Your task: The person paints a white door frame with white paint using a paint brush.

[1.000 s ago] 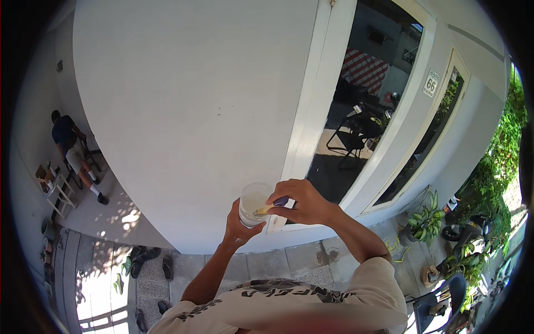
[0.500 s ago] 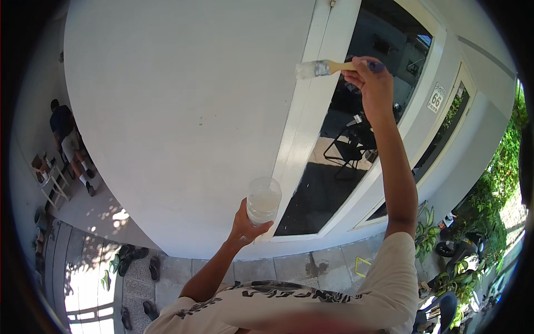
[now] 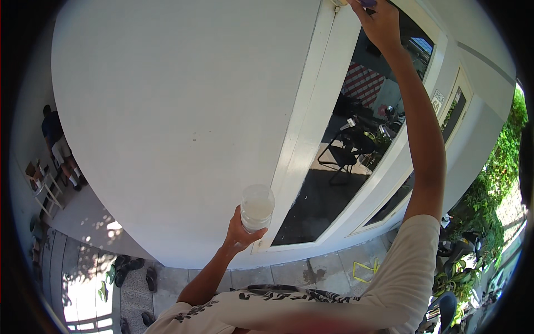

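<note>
Status: work with brush and cup appears under way, not finished – both tools are in use.

Left hand (image 3: 240,230): wrapped around the clear cup (image 3: 258,207), low in front of the wall (image 3: 183,72), beside the pale trim (image 3: 303,128) at the glass. Whitish liquid shows inside the cup, so supply remains; exact level hard to read.

Right hand (image 3: 382,23): raised to the upper edge of view, fingers clamped on the brush (image 3: 367,3). Only the purple end and a bit of the paler part show; the working end is cut off, so contact with the trim cannot be told.

Done: no border between fresh and old coating can be made out on wall or trim, so the finished share cannot be judged. Left: small dark marks (image 3: 194,136) remain bare on the wall – possibly outstanding. The upper trim, nearest the brush, is probably the spot being worked.
</note>
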`<state>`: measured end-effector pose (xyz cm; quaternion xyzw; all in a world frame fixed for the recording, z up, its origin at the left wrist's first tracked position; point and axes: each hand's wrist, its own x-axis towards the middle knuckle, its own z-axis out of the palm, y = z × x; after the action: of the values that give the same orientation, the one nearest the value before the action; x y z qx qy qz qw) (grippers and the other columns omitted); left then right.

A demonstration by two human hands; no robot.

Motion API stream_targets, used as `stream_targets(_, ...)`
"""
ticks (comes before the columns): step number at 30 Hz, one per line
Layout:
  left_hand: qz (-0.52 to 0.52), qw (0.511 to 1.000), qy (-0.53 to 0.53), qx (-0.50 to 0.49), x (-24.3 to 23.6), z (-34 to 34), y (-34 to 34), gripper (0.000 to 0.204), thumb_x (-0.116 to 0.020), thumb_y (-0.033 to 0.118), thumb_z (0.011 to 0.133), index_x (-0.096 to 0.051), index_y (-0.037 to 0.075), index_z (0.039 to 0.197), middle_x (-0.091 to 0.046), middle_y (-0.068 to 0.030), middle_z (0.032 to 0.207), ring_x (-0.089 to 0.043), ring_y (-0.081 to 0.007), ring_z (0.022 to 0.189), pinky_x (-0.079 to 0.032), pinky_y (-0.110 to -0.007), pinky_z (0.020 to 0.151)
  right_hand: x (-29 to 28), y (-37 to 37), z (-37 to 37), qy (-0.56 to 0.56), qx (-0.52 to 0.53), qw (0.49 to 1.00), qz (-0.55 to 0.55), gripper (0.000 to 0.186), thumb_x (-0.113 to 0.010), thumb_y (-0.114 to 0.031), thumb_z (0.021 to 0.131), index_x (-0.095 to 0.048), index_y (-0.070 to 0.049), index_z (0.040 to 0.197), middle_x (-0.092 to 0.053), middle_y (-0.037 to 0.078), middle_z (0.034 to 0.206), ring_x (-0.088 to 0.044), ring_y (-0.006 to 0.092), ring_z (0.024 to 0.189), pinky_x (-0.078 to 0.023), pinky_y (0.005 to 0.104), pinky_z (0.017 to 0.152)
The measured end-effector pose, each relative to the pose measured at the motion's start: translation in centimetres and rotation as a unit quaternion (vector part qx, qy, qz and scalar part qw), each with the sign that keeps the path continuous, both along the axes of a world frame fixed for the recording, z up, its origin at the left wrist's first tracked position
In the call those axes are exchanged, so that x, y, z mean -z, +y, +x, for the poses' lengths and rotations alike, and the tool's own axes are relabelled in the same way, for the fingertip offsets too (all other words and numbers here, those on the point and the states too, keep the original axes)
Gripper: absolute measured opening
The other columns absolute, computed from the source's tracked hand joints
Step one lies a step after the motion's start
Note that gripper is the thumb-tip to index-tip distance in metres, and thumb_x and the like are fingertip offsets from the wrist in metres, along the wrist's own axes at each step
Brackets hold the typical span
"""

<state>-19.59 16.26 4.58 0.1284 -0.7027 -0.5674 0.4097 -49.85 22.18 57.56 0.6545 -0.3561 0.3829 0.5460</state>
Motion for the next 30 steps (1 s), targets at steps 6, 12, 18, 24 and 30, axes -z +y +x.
stream_targets(6,-0.010,1.000,0.002,-0.013,0.0,1.5,-1.7,0.086,-0.090,0.024,0.073,-0.042,0.001,0.140,-0.064,-0.0160,0.124,-0.066,-0.0271,0.112,-0.053,-0.041,0.098,2.4,0.9,1.3,-0.043,0.018,0.992,0.120,0.018,-0.076,-0.011,0.092,-0.066,0.003,0.097,-0.068,0.011,0.078,-0.064,0.0142,0.065,-0.051,0.0262,0.061)
stream_targets(12,0.021,1.000,-0.018,0.014,-0.3,1.5,-2.4,0.090,-0.088,0.014,0.073,-0.037,0.003,0.146,-0.059,-0.0113,0.132,-0.059,-0.0234,0.121,-0.048,-0.041,0.104,-7.6,0.8,0.6,-0.056,0.089,0.994,0.006,0.020,-0.077,-0.014,0.092,-0.067,0.003,0.096,-0.067,0.011,0.075,-0.057,0.0148,0.062,-0.048,0.0283,0.059)
stream_targets(18,0.039,0.999,-0.017,0.015,1.0,1.8,-3.2,0.090,-0.088,0.014,0.072,-0.038,0.003,0.147,-0.058,-0.0109,0.133,-0.058,-0.0230,0.122,-0.047,-0.041,0.105,-5.5,-1.2,0.4,0.000,0.009,1.000,-0.020,0.020,-0.077,-0.014,0.092,-0.067,0.003,0.092,-0.065,0.012,0.070,-0.058,0.0164,0.062,-0.047,0.0279,0.058)
stream_targets(24,0.042,0.999,-0.005,0.025,1.0,1.8,-3.2,0.089,-0.088,0.012,0.072,-0.038,0.003,0.146,-0.058,-0.0109,0.132,-0.059,-0.0230,0.121,-0.048,-0.040,0.103,2.7,0.8,-0.2,0.026,0.091,0.990,0.107,0.017,-0.077,-0.017,0.093,-0.073,-0.003,0.103,-0.076,0.010,0.096,-0.075,0.0195,0.086,-0.058,0.0274,0.081)
stream_targets(30,0.053,0.998,0.001,0.034,0.8,1.5,-3.4,0.088,-0.087,0.013,0.073,-0.039,0.002,0.145,-0.059,-0.0109,0.131,-0.059,-0.0233,0.121,-0.049,-0.040,0.103,-2.6,0.7,2.0,-0.093,0.060,0.988,0.109,0.017,-0.078,-0.011,0.089,-0.068,0.002,0.089,-0.066,0.010,0.070,-0.058,0.0123,0.060,-0.046,0.0268,0.055)
